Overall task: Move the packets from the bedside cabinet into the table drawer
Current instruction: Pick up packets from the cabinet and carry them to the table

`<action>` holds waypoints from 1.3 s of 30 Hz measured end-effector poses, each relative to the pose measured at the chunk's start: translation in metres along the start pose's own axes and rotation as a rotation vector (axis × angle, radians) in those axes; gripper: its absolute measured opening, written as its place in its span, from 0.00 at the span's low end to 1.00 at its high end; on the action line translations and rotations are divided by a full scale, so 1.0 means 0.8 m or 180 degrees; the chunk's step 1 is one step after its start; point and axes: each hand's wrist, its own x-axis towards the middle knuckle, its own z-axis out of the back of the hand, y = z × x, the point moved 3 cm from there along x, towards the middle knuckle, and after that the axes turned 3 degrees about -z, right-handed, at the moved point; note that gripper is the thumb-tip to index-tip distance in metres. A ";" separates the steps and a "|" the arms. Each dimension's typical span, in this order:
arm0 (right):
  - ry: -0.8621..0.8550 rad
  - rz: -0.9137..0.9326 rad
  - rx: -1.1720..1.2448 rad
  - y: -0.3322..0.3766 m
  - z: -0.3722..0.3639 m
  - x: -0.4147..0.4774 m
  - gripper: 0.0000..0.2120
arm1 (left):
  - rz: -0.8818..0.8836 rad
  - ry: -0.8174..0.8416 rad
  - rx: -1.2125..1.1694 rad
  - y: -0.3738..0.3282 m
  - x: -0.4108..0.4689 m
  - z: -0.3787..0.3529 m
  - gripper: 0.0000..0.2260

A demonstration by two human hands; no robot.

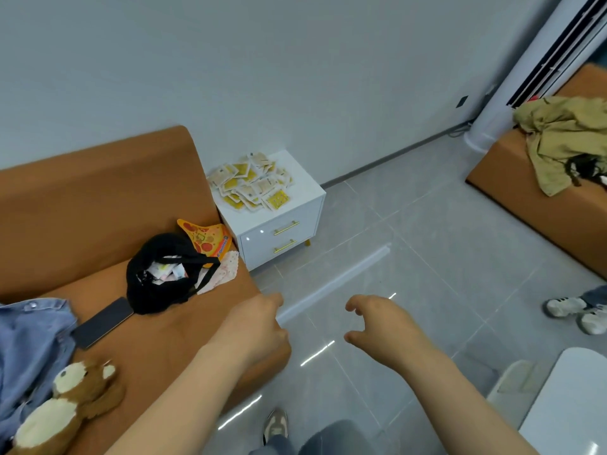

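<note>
Several yellow and white packets (253, 183) lie in a loose heap on top of the white bedside cabinet (300, 188), which stands against the wall beside the sofa. Its two drawers with gold handles are closed. My left hand (259, 326) hovers over the sofa's corner, fingers loosely curled, holding nothing. My right hand (377, 320) hangs over the floor with its fingers bent and spread, also empty. Both hands are well short of the cabinet. A white table (565, 402) shows its corner at the bottom right; no drawer of it is visible.
An orange sofa (98, 205) on the left carries a black bag (164, 274), a pizza-print pouch (210, 239), a phone (103, 321), a denim jacket (29, 349) and a plush toy (65, 402). Another person's shoes (578, 311) stand at the right, near a second orange seat (542, 205) with clothes.
</note>
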 end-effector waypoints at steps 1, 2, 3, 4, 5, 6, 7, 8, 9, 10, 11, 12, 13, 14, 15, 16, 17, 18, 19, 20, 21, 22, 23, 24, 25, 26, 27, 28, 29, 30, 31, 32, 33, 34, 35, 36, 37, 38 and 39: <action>0.0002 0.0018 0.0005 0.001 0.006 0.012 0.24 | -0.0004 0.0016 0.0008 0.000 0.012 0.006 0.15; 0.0000 0.0039 0.0009 0.001 0.013 0.025 0.24 | -0.0015 0.0028 0.0008 -0.001 0.024 0.012 0.18; 0.0000 0.0059 0.0010 0.001 0.020 0.038 0.24 | -0.0028 0.0033 0.0012 -0.002 0.038 0.018 0.20; -0.0003 0.0084 0.0010 -0.001 0.027 0.052 0.24 | -0.0045 0.0015 0.0014 -0.005 0.051 0.024 0.22; 0.0001 0.0106 0.0013 -0.003 0.033 0.066 0.24 | -0.0047 -0.0015 0.0008 -0.007 0.064 0.028 0.23; 0.0010 0.0130 0.0017 -0.006 0.040 0.080 0.24 | -0.0045 -0.0050 0.0000 -0.011 0.078 0.033 0.24; 0.0024 0.0154 0.0019 -0.011 0.047 0.095 0.24 | -0.0031 -0.0067 -0.0005 -0.014 0.092 0.036 0.24; 0.0039 0.0183 0.0005 -0.016 0.054 0.111 0.24 | -0.0018 -0.0084 -0.0006 -0.018 0.108 0.039 0.25; 0.0055 0.0212 -0.0012 -0.021 0.062 0.127 0.24 | 0.0008 -0.0089 0.0000 -0.022 0.124 0.042 0.25; 0.0066 0.0247 -0.0031 -0.027 0.070 0.144 0.24 | 0.0046 -0.0089 0.0016 -0.026 0.141 0.044 0.24; 0.0071 0.0290 -0.0049 -0.033 0.080 0.163 0.24 | 0.0099 -0.0096 0.0031 -0.032 0.158 0.048 0.24; 0.0078 0.0337 -0.0068 -0.041 0.090 0.181 0.24 | 0.0149 -0.0113 0.0043 -0.038 0.175 0.052 0.24; 0.0089 0.0379 -0.0086 -0.049 0.100 0.199 0.24 | 0.0197 -0.0128 0.0041 -0.045 0.191 0.055 0.23; 0.0108 0.0415 -0.0111 -0.058 0.111 0.217 0.24 | 0.0248 -0.0141 0.0028 -0.053 0.208 0.059 0.23; 0.0141 0.0446 -0.0142 -0.066 0.122 0.234 0.24 | 0.0313 -0.0140 -0.0004 -0.062 0.224 0.062 0.22; 0.0170 0.0482 -0.0175 -0.074 0.133 0.251 0.24 | 0.0380 -0.0154 -0.0042 -0.069 0.237 0.065 0.22; 0.0192 0.0524 -0.0209 -0.081 0.143 0.268 0.24 | 0.0439 -0.0179 -0.0073 -0.076 0.250 0.069 0.22; 0.0219 0.0565 -0.0244 -0.086 0.153 0.285 0.24 | 0.0492 -0.0209 -0.0093 -0.082 0.263 0.073 0.22; 0.0254 0.0603 -0.0279 -0.091 0.162 0.301 0.24 | 0.0547 -0.0247 -0.0123 -0.087 0.275 0.077 0.23; 0.0279 0.0648 -0.0312 -0.093 0.170 0.316 0.24 | 0.0596 -0.0291 -0.0156 -0.090 0.286 0.080 0.23; 0.0290 0.0696 -0.0340 -0.095 0.177 0.332 0.24 | 0.0640 -0.0326 -0.0176 -0.091 0.296 0.083 0.22; 0.0310 0.0740 -0.0368 -0.096 0.184 0.347 0.24 | 0.0691 -0.0326 -0.0189 -0.093 0.305 0.087 0.22; 0.0344 0.0772 -0.0382 -0.095 0.189 0.360 0.24 | 0.0754 -0.0303 -0.0215 -0.093 0.312 0.090 0.21; 0.0373 0.0802 -0.0389 -0.093 0.194 0.371 0.24 | 0.0818 -0.0294 -0.0246 -0.092 0.320 0.093 0.21; 0.0394 0.0844 -0.0407 -0.090 0.199 0.384 0.24 | 0.0875 -0.0298 -0.0265 -0.090 0.328 0.097 0.21; 0.0414 0.0895 -0.0432 -0.087 0.203 0.396 0.24 | 0.0928 -0.0294 -0.0275 -0.086 0.337 0.100 0.21; 0.0435 0.0940 -0.0453 -0.083 0.206 0.409 0.24 | 0.0975 -0.0288 -0.0285 -0.083 0.346 0.104 0.21; 0.0449 0.0978 -0.0470 -0.079 0.209 0.422 0.23 | 0.1012 -0.0284 -0.0301 -0.079 0.355 0.108 0.20; 0.0462 0.1007 -0.0487 -0.074 0.213 0.434 0.23 | 0.1041 -0.0284 -0.0312 -0.074 0.365 0.113 0.20; 0.0468 0.1036 -0.0503 -0.068 0.216 0.447 0.23 | 0.1069 -0.0285 -0.0319 -0.069 0.374 0.118 0.20; 0.0475 0.1064 -0.0519 -0.062 0.220 0.461 0.22 | 0.1093 -0.0288 -0.0336 -0.063 0.384 0.124 0.20; 0.0485 0.1087 -0.0534 -0.055 0.223 0.475 0.22 | 0.1113 -0.0297 -0.0371 -0.057 0.395 0.130 0.21; 0.0497 0.1102 -0.0543 -0.047 0.226 0.488 0.22 | 0.1128 -0.0309 -0.0412 -0.049 0.405 0.136 0.20; 0.0501 0.1119 -0.0557 -0.038 0.228 0.502 0.23 | 0.1139 -0.0327 -0.0445 -0.040 0.415 0.143 0.20; 0.0515 0.1134 -0.0582 -0.029 0.229 0.516 0.23 | 0.1161 -0.0339 -0.0482 -0.030 0.426 0.150 0.19; 0.0543 0.1137 -0.0613 -0.019 0.230 0.530 0.23 | 0.1198 -0.0338 -0.0531 -0.019 0.436 0.157 0.19; 0.0577 0.1133 -0.0642 -0.008 0.230 0.544 0.23 | 0.1244 -0.0335 -0.0579 -0.007 0.446 0.165 0.19; 0.0610 0.1131 -0.0670 0.003 0.231 0.558 0.24 | 0.1280 -0.0323 -0.0599 0.005 0.456 0.173 0.20; 0.0645 0.1122 -0.0692 0.014 0.233 0.573 0.24 | 0.1310 -0.0303 -0.0595 0.017 0.465 0.183 0.21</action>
